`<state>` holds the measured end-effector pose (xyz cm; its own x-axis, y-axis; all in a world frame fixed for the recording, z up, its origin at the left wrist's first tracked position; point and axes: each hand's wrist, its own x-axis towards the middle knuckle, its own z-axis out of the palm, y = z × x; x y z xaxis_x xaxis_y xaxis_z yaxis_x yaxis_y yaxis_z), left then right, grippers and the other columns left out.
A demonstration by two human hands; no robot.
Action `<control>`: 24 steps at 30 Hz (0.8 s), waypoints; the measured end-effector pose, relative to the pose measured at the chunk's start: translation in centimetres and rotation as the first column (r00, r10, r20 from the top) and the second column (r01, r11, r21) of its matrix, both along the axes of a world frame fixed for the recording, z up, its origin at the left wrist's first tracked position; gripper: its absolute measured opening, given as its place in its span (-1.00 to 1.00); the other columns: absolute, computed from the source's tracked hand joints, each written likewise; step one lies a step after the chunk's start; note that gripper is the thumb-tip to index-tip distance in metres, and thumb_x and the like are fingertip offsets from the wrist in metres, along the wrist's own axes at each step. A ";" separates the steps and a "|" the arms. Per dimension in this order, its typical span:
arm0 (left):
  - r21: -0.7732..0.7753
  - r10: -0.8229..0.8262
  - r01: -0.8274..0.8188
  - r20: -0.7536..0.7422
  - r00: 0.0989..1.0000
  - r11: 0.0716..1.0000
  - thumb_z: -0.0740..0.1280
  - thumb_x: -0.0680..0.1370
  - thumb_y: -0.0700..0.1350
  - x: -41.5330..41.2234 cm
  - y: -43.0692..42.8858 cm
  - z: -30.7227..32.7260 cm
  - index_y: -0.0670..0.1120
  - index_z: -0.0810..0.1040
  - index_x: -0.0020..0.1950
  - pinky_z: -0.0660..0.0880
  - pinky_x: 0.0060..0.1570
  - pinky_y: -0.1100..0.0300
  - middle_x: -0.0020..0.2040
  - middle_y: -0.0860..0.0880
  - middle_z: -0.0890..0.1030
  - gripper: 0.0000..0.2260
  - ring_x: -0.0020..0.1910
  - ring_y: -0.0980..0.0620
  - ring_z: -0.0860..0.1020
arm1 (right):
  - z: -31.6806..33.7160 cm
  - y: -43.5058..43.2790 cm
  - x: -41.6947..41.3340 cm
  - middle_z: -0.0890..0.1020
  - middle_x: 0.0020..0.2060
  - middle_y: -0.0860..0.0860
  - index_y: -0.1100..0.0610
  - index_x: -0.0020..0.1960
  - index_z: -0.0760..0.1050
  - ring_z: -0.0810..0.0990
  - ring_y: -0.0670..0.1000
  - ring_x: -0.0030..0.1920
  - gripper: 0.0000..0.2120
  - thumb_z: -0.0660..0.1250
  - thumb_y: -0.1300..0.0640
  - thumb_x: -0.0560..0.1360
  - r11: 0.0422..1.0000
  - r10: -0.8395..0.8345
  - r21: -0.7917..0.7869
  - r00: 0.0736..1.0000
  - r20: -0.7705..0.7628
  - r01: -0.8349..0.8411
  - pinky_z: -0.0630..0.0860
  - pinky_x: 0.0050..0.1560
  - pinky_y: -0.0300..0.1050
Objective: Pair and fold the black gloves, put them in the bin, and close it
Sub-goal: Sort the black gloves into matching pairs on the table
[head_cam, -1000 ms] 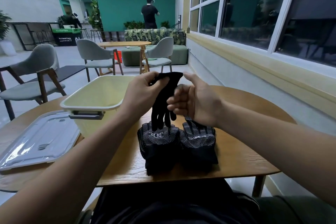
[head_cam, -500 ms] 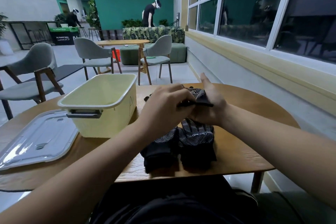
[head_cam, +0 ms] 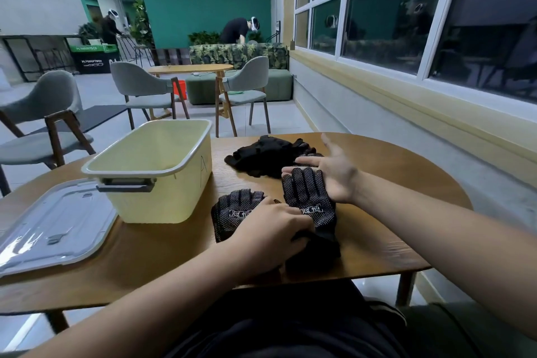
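Note:
Two black dotted gloves lie side by side near the table's front edge: the left glove (head_cam: 232,212) and the right glove (head_cam: 311,203), both palm up with white lettering. My left hand (head_cam: 273,237) rests over their cuffs, fingers bent onto the right glove's cuff. My right hand (head_cam: 331,171) hovers with straight fingers at the right glove's fingertips. A heap of more black gloves (head_cam: 267,154) sits farther back. The pale yellow bin (head_cam: 162,200) stands uncovered to the left, with its clear lid (head_cam: 55,229) flat on the table beside it.
The round wooden table (head_cam: 392,241) ends close to my lap. Grey chairs (head_cam: 46,107) and another table stand behind the bin. Two people work in the far background. A window wall runs along the right.
The glove held up between both hands has come down onto the table. My left hand moved down to the cuffs and my right hand opened at the fingertips.

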<state>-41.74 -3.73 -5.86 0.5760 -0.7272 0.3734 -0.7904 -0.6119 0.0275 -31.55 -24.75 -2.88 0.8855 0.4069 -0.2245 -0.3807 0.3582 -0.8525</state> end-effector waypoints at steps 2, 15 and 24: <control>-0.021 -0.009 0.009 -0.015 1.000 1.000 0.28 0.56 0.09 -0.2 0.0 -0.2 0.12 0.62 0.06 0.45 0.05 -0.03 -0.07 0.10 0.66 -0.83 0.01 0.07 0.63 | 0.0 -0.4 0.6 0.65 0.26 0.32 0.27 0.46 0.34 0.67 0.27 0.29 -0.19 0.07 -0.44 0.63 0.993 -0.046 -0.108 0.997 0.063 0.052 0.55 0.31 0.20; -0.240 -0.069 0.035 -0.131 0.989 0.970 0.37 0.63 0.10 -0.2 1.5 0.5 0.06 0.68 0.04 0.55 -0.01 0.11 -0.10 0.11 0.68 -0.84 -0.09 0.15 0.61 | 0.5 -4.6 1.6 0.68 0.17 -0.18 -0.12 0.27 0.62 0.62 -0.18 0.20 -0.49 0.36 0.31 0.42 0.120 0.566 -0.924 0.739 0.364 0.363 0.55 0.30 -0.12; -0.310 0.034 -0.092 -0.188 0.982 0.946 0.40 0.59 0.06 1.7 2.9 1.0 0.09 0.69 0.05 0.58 -0.04 0.09 -0.11 0.16 0.70 -0.89 -0.11 0.18 0.62 | -1.8 -5.0 2.8 0.68 0.07 0.02 0.08 0.11 0.69 0.61 0.08 0.14 -0.75 0.39 0.28 0.48 -0.011 0.670 -0.856 0.639 0.378 0.517 0.44 0.08 -0.13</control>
